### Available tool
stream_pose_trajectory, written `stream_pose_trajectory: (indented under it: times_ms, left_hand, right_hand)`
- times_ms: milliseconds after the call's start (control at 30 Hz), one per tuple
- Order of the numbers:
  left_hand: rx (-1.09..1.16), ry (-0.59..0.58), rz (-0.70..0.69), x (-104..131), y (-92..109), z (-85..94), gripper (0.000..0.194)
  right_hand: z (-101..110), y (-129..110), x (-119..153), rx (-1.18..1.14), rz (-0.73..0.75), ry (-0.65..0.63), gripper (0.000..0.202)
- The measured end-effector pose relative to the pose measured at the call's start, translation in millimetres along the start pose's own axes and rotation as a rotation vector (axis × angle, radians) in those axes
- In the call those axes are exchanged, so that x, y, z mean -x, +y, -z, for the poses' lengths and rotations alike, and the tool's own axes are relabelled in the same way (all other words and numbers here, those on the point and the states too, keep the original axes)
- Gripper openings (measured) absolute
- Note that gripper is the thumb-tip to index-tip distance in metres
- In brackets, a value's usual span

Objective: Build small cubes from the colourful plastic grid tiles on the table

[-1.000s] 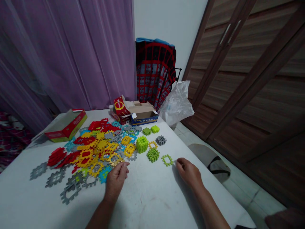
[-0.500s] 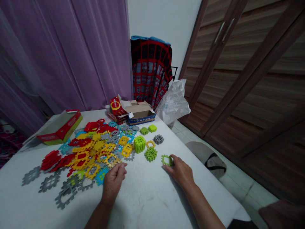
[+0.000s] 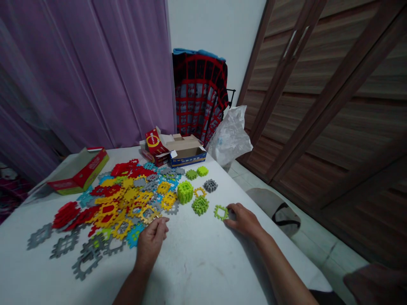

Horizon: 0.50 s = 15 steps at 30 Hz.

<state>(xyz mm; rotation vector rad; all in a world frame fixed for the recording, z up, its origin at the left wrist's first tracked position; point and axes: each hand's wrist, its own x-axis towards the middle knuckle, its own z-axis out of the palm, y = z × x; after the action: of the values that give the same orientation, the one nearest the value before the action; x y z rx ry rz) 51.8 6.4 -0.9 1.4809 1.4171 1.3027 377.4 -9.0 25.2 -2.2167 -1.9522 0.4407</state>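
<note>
A green square interlocking block [image 3: 221, 212] with a hollow centre lies flat on the white table. My right hand [image 3: 243, 219] is just right of it, thumb and fingers apart around its right corner, not gripping it. My left hand [image 3: 153, 237] rests by the near right edge of the heap, its fingers curled closed; what they hold, if anything, is hidden. Close to that hand lie a yellow hollow block [image 3: 149, 214] and a blue block [image 3: 135, 235]. Beyond my right hand stand a stack of bright green blocks [image 3: 185, 192] and a lower green stack [image 3: 200, 205].
A mixed heap of red, yellow, blue and grey blocks [image 3: 129, 195] covers the table's left half. Behind are a red-green open box [image 3: 84, 171] and a blue carton [image 3: 188, 159]. Small grey blocks [image 3: 210, 185] sit near the right edge, by a plastic bag [image 3: 230, 137].
My right hand has let go of the green hollow block and drawn back slightly to the right. The left hand stays where it was. The view has shifted slightly.
</note>
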Motion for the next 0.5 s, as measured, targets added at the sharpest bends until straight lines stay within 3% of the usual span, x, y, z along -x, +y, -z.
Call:
stream_pose_trajectory:
  times_ms: [200, 333, 500]
  left_hand:
    - [0.007, -0.003, 0.026, 0, 2, -0.4, 0.042]
    - [0.001, -0.005, 0.019, 0, -2, 0.1, 0.041]
    - [-0.007, -0.002, 0.021, 0, -3, 0.5, 0.043]
  right_hand:
    - [-12, -8, 10, -0.061, -0.032, 0.186, 0.036]
    - [-17, -29, 5, -0.143, -0.023, 0.295, 0.038]
    - [-18, -54, 6, -0.032, -0.040, 0.358, 0.035]
